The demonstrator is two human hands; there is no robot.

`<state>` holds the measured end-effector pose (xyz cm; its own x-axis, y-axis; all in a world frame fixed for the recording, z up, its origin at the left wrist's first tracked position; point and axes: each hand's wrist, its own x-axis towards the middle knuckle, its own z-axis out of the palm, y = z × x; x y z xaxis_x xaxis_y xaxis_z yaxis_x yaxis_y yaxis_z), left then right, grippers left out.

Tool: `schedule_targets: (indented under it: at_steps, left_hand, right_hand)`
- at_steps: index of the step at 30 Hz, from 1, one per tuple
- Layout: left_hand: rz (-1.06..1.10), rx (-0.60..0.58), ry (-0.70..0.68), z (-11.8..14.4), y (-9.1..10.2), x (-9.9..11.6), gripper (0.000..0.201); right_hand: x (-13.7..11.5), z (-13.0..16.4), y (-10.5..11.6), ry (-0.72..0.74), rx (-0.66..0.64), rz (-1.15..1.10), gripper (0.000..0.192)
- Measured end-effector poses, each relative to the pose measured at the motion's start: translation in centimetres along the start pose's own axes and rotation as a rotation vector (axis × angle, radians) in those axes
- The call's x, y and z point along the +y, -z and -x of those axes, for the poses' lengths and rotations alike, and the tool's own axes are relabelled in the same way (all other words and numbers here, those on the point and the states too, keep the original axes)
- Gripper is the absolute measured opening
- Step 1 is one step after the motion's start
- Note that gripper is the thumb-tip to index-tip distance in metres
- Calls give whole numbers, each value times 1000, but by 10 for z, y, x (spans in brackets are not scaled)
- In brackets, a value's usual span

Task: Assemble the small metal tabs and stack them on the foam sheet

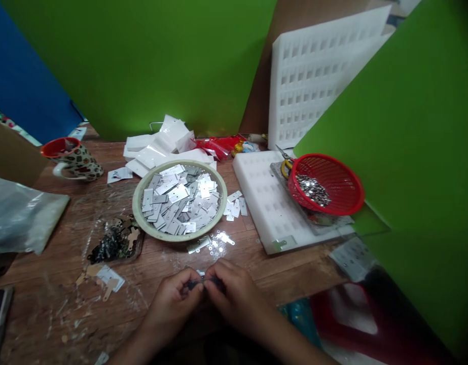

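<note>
At the near middle of the brown wood-grain table (39,319): both bare hands were brought together, their fingertips meeting just on the near side of the basin.
Left hand (176,299): curled, with thumb and forefinger pinching one side of a small dark-and-pale piece (201,274).
Right hand (229,289): also curled, pinching at the other side; the fingers hid most of the small piece, so its shape could not be told.
Basin: a round, pale green plastic basin (136,213) stood beyond the hands, heaped with flat, silver, rectangular metal plates (176,200).
Loose metal: small, shiny round discs (217,248) lay scattered between the basin and the right hand; several silver plates (236,205) lay just right of the basin.
Left side: black and tan flat pieces (115,238) were piled near the basin; farther left stood a patterned mug with a red inside (81,162).
Right side: a slotted white foam block (252,197) lay flat, with a round red plastic basket (348,177) above its far right part, holding small shiny metal bits (313,190); yellow-handled scissors (286,166) lay against the basket's left side.
Far side: a second slotted white foam block (306,86) stood upright between green panels (150,61).
</note>
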<state>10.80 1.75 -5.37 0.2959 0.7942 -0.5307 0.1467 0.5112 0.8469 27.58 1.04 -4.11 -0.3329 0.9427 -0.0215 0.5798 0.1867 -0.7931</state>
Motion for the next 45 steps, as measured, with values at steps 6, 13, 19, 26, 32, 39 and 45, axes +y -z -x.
schedule_targets:
  at_steps: [6, 13, 19, 26, 32, 39, 45]
  left_hand:
    - [406, -232, 204, -1, 0, -1, 41]
    - [573, -176, 371, -1, -10, 9, 28]
    - [425, -259, 282, -5, -14, 19, 25]
    - [116, -231, 104, -18, -23, 28, 30]
    - [-153, -272, 43, -25, -46, 39, 23]
    - [-150, -410, 101, -40, -76, 46, 28]
    - [45, -554, 90, -49, -95, 70, 32]
  right_hand:
    - [6, 7, 11, 422, 121, 444, 14]
    - [7, 16, 32, 678, 157, 542, 20]
    - [17, 22, 32, 592, 158, 459, 21]
    - [19, 31, 33, -14, 235, -356, 30]
    - [24, 29, 42, -435, 120, -627, 12]
    - [31, 52, 71, -388, 121, -417, 14]
    - [38, 67, 97, -412, 315, -503, 18]
